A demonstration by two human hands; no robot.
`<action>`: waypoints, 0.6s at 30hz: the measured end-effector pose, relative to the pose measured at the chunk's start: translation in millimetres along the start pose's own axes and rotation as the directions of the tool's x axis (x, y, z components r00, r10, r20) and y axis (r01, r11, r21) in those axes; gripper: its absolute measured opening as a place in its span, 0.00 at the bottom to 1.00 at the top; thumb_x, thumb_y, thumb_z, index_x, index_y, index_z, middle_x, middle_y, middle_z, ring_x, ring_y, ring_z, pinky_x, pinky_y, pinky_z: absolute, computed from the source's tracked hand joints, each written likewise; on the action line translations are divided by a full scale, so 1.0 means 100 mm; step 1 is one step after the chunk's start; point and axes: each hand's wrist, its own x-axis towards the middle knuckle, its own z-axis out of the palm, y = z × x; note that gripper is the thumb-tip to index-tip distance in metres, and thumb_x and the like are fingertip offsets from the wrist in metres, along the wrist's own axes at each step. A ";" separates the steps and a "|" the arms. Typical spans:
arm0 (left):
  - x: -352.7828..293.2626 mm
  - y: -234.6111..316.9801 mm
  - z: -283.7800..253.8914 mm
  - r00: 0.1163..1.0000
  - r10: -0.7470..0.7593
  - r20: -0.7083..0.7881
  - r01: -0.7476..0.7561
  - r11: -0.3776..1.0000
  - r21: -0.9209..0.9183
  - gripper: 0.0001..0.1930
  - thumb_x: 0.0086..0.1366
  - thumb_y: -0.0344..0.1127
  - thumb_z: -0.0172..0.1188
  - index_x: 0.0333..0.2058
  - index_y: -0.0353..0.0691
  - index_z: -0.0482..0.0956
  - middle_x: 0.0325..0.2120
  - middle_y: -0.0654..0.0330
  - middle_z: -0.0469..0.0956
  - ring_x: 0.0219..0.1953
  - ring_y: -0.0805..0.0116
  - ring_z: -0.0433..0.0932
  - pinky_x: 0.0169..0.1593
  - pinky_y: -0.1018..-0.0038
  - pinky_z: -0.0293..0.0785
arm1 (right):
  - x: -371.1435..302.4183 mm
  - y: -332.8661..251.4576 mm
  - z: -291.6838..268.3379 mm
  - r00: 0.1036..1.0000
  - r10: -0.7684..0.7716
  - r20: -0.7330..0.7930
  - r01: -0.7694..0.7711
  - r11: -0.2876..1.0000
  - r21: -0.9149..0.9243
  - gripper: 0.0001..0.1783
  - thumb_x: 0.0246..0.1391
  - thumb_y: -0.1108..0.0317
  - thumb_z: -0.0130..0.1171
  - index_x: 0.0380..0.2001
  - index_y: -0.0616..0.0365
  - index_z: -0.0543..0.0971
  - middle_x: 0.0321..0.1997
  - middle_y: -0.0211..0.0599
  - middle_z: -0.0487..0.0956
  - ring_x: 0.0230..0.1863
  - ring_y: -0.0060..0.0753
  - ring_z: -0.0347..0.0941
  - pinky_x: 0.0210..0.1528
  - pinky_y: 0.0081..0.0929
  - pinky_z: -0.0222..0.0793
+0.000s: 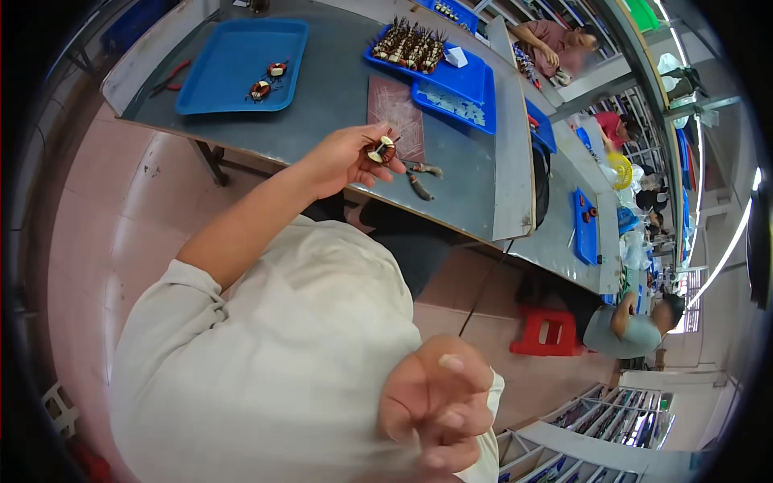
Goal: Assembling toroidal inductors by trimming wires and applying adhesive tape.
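Pink floor tiles (pixel 88 233) are spreading left of my left hand (pixel 372 158), and a co-worker (pixel 624 332) is sitting far to its right. The grey table (pixel 467 181) is reaching beyond it, carrying a blue tray (pixel 229 44) ahead-left and a reddish mat (pixel 394 109) just past my fingers. My right hand (pixel 441 394) is hanging lower right, half-curled; I can't tell if it's holding anything. A grey-handled tool (pixel 420 187) is lying just right of the left hand, which is pinching a wire-wound coil (pixel 381 150) near the table's edge: loosening could be dropping it floorward; careless pressing could be bending its wire ends.
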 end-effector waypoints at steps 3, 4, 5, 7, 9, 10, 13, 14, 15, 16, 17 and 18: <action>0.14 -0.07 -0.02 0.999 -0.009 0.042 0.010 1.000 -0.010 0.25 0.82 0.51 0.45 0.69 0.47 0.68 0.37 0.56 0.85 0.28 0.73 0.82 0.30 0.79 0.75 | 0.18 -0.40 -0.22 0.933 0.358 -0.025 -0.359 0.933 -0.023 0.20 0.69 0.62 0.59 0.60 0.53 0.77 0.65 0.43 0.74 0.64 0.47 0.70 0.51 0.51 0.73; 0.17 -0.05 -0.03 0.999 0.018 0.052 -0.018 1.000 0.002 0.25 0.82 0.50 0.44 0.70 0.47 0.67 0.36 0.57 0.84 0.28 0.73 0.81 0.29 0.79 0.75 | 0.19 -0.10 -0.14 0.987 0.034 -0.159 -0.051 0.993 -0.104 0.22 0.69 0.60 0.58 0.62 0.54 0.74 0.65 0.42 0.73 0.65 0.47 0.69 0.49 0.46 0.74; 0.20 -0.04 0.00 0.997 0.013 0.072 -0.013 1.000 0.003 0.25 0.82 0.48 0.43 0.71 0.48 0.67 0.34 0.60 0.82 0.27 0.74 0.81 0.29 0.79 0.75 | 0.24 0.03 -0.11 0.973 -0.087 -0.214 0.060 0.990 -0.127 0.23 0.69 0.60 0.58 0.64 0.53 0.72 0.67 0.43 0.72 0.66 0.48 0.69 0.49 0.46 0.74; 0.25 -0.04 -0.01 0.994 0.020 0.105 -0.022 1.000 0.020 0.25 0.82 0.48 0.43 0.71 0.48 0.67 0.33 0.60 0.82 0.27 0.74 0.81 0.29 0.79 0.75 | 0.23 0.10 -0.16 0.940 -0.268 -0.212 0.257 0.963 -0.080 0.28 0.69 0.58 0.59 0.69 0.50 0.69 0.72 0.44 0.67 0.69 0.49 0.66 0.51 0.47 0.74; 0.33 -0.10 -0.07 0.992 0.064 0.109 -0.067 0.997 0.030 0.25 0.83 0.49 0.42 0.71 0.47 0.68 0.31 0.59 0.82 0.27 0.73 0.81 0.29 0.79 0.76 | 0.08 0.05 -0.20 0.990 -0.140 0.005 0.139 0.984 0.115 0.35 0.69 0.58 0.59 0.76 0.44 0.62 0.80 0.43 0.56 0.76 0.51 0.60 0.53 0.58 0.73; 0.38 -0.08 -0.04 0.991 0.054 0.123 -0.058 0.998 0.034 0.25 0.83 0.49 0.42 0.71 0.47 0.68 0.31 0.59 0.82 0.27 0.73 0.81 0.29 0.79 0.76 | 0.00 0.13 0.08 0.945 -0.125 -0.301 0.085 0.986 -0.142 0.16 0.60 0.62 0.64 0.51 0.40 0.80 0.57 0.14 0.73 0.51 0.29 0.73 0.40 0.42 0.85; 0.48 0.04 0.00 0.992 -0.060 0.114 0.056 0.998 0.032 0.26 0.83 0.50 0.39 0.70 0.46 0.67 0.31 0.56 0.83 0.26 0.73 0.81 0.27 0.79 0.76 | -0.23 0.08 -0.12 0.907 0.264 0.329 -0.249 0.964 -0.088 0.18 0.54 0.64 0.66 0.49 0.50 0.80 0.58 0.32 0.72 0.57 0.45 0.72 0.46 0.52 0.82; 0.50 0.04 0.02 0.991 -0.074 0.116 0.070 0.997 0.038 0.26 0.83 0.50 0.39 0.70 0.46 0.67 0.31 0.56 0.83 0.26 0.73 0.81 0.27 0.79 0.76 | -0.34 0.29 -0.26 0.782 0.201 0.590 -0.230 0.973 -0.027 0.24 0.49 0.68 0.68 0.52 0.52 0.78 0.60 0.42 0.71 0.62 0.55 0.71 0.49 0.59 0.79; 0.50 0.05 0.05 0.996 -0.028 0.082 0.023 0.998 0.056 0.26 0.83 0.51 0.40 0.70 0.46 0.67 0.30 0.56 0.83 0.24 0.74 0.80 0.26 0.79 0.76 | -0.58 0.46 -0.28 0.764 0.244 0.597 -0.224 0.969 -0.109 0.24 0.47 0.70 0.67 0.51 0.55 0.79 0.59 0.44 0.73 0.60 0.57 0.73 0.51 0.58 0.79; 0.50 0.06 0.03 0.999 0.017 0.045 -0.020 0.997 0.070 0.26 0.83 0.52 0.40 0.70 0.46 0.68 0.29 0.56 0.83 0.22 0.74 0.79 0.26 0.80 0.75 | -0.77 0.62 -0.23 0.741 0.289 0.606 -0.222 0.957 -0.185 0.24 0.46 0.73 0.66 0.50 0.59 0.80 0.57 0.46 0.75 0.59 0.59 0.75 0.53 0.58 0.78; 0.51 0.05 -0.01 0.999 -0.006 0.032 0.004 0.997 0.081 0.26 0.83 0.52 0.40 0.70 0.46 0.68 0.29 0.56 0.83 0.22 0.74 0.79 0.26 0.80 0.75 | -0.86 0.75 -0.20 0.607 0.528 0.594 -0.450 0.844 -0.291 0.17 0.49 0.75 0.66 0.45 0.57 0.83 0.55 0.47 0.79 0.54 0.54 0.78 0.54 0.53 0.77; 0.56 0.05 -0.05 0.998 0.013 0.058 -0.021 0.991 0.135 0.26 0.83 0.53 0.40 0.70 0.47 0.67 0.28 0.56 0.83 0.21 0.75 0.77 0.25 0.80 0.75 | -1.03 0.89 -0.24 0.430 0.673 0.602 -0.575 0.718 -0.393 0.21 0.50 0.71 0.69 0.49 0.60 0.81 0.59 0.51 0.78 0.56 0.58 0.77 0.57 0.48 0.75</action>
